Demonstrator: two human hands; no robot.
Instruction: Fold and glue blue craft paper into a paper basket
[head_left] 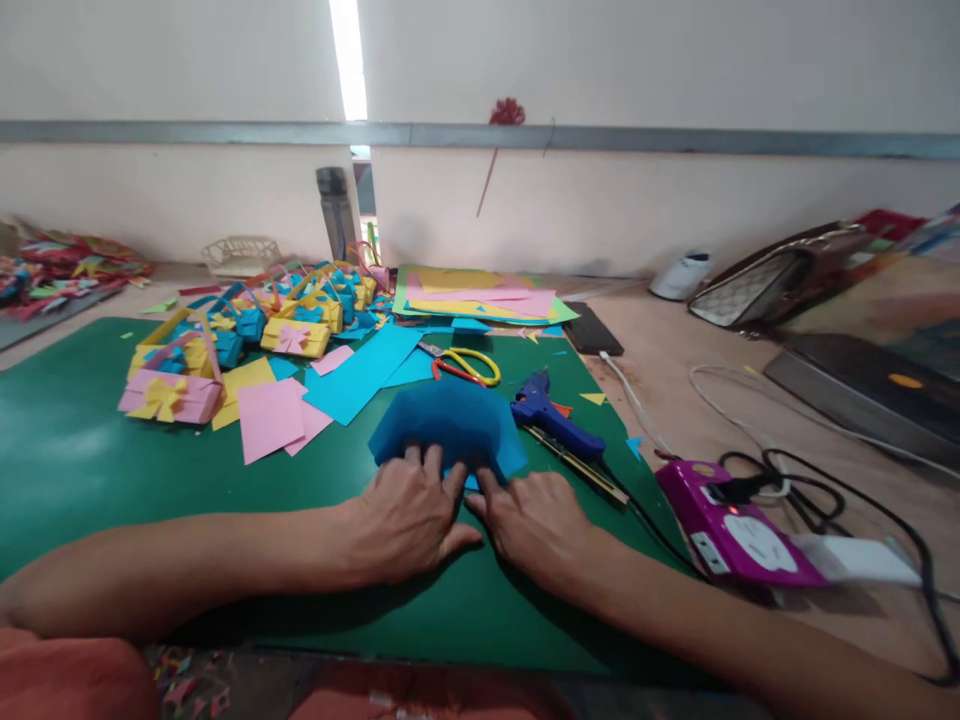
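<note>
A blue sheet of paper (448,410) curves up off the green mat, its far part bent over the fingertips of both hands. My left hand (412,515) is at its near edge, fingers on the paper and thumb stretched to the right. Close beside it, my right hand (536,520) presses the same edge, its index finger pointing forward and the other fingers curled. Some fingertips are hidden by the raised paper. Just beyond lie scissors (469,367) with yellow and red handles. A blue glue gun (556,415) rests right of the paper, alongside a cutter knife (577,465).
Small paper baskets (296,330) crowd the mat's far left, near pink cards (271,418) and blue strips (367,372). Stacked coloured sheets (480,295) lie at the back. A phone (592,329), a purple power strip (739,525) with cables and a bag (776,275) occupy the right.
</note>
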